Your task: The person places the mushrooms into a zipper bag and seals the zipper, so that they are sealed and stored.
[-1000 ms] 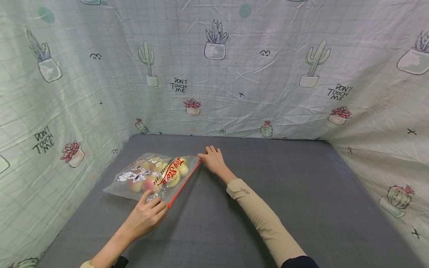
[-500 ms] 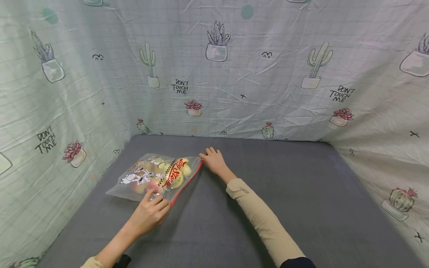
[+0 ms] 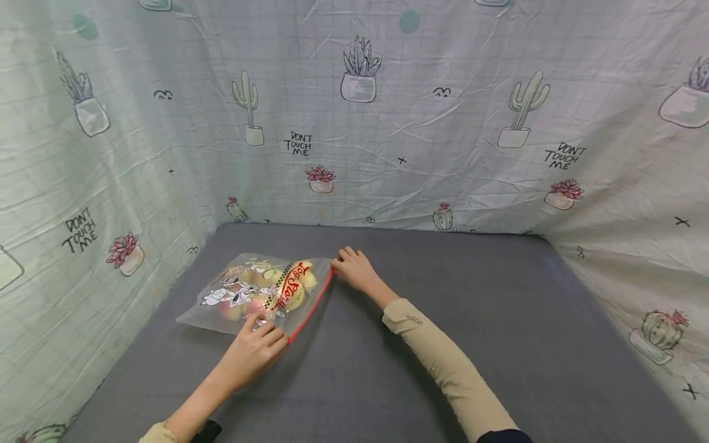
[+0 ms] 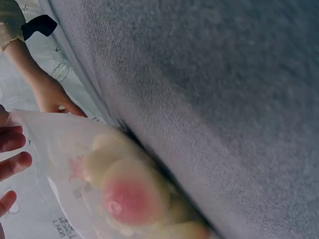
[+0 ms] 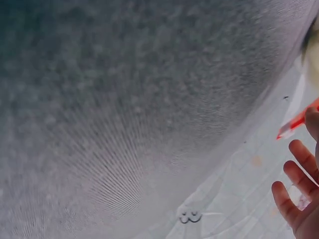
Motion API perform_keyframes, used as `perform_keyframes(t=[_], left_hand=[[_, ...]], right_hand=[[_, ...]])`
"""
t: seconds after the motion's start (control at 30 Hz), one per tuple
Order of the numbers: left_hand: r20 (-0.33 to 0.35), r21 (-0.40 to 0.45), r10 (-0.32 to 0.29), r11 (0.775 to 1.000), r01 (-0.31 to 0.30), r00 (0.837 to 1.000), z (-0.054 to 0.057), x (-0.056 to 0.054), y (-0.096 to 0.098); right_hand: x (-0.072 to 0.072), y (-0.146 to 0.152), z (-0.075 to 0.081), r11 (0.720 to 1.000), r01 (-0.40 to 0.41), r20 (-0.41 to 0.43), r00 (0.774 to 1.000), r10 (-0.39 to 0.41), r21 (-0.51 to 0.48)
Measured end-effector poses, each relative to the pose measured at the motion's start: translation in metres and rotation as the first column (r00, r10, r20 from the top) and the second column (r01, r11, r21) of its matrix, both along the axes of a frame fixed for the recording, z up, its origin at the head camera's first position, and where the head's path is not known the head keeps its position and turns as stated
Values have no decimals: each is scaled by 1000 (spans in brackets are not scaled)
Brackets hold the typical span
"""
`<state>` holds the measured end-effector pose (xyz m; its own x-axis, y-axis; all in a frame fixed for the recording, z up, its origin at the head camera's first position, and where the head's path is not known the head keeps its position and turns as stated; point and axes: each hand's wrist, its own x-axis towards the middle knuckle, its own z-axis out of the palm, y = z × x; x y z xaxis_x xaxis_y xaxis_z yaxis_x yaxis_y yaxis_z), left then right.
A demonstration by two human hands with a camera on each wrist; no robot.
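A clear plastic zip bag (image 3: 202, 317) with red lettering and cartoon prints lies at the left of the table in the head view. Inside it show several yellow and pink-red round fruits (image 4: 132, 196), their kind unclear through the plastic. My left hand (image 3: 252, 354) pinches the near corner of the bag's mouth, at the end of its red zip strip (image 3: 313, 311). At the far end of the strip, my right hand (image 3: 357, 271) pinches the other corner. In the right wrist view, the strip's tip (image 5: 289, 130) sticks out past the right thumb, and the other fingers are spread.
Grey cloth covers the table (image 3: 471, 320). A curtain (image 3: 399, 123) printed with potted cacti stands along the back and both sides. A small black object (image 3: 207, 431) shows beside the left wrist.
The red strip sagged in a curve half a second ago and is now drawn nearly straight. Both hands have shifted slightly right, with the bag following a little.
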<state>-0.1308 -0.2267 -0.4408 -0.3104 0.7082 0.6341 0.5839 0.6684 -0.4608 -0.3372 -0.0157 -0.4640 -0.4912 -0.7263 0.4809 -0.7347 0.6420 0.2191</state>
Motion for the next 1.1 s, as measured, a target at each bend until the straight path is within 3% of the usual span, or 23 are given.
perform_keyframes(t=[0.13,0.27,0.57,0.83,1.1], left_hand=[[37,16,-31,999,31,999,-1,-3,4],[94,44,-63,997,59,994,-3,-6,6],[200,67,-113,993,101,973,1,-12,19],[181,49,-113,993,106,977,32,-35,46],[212,29,22,999,-29,977,65,-68,65]], right_hand=[[7,5,5,998,-63,-33,998,62,-13],[15,12,9,998,-66,-49,997,65,-4],[26,37,11,999,-36,32,999,36,-21],[28,68,14,997,29,107,994,-21,-74],[28,94,17,988,119,141,985,-104,-99]])
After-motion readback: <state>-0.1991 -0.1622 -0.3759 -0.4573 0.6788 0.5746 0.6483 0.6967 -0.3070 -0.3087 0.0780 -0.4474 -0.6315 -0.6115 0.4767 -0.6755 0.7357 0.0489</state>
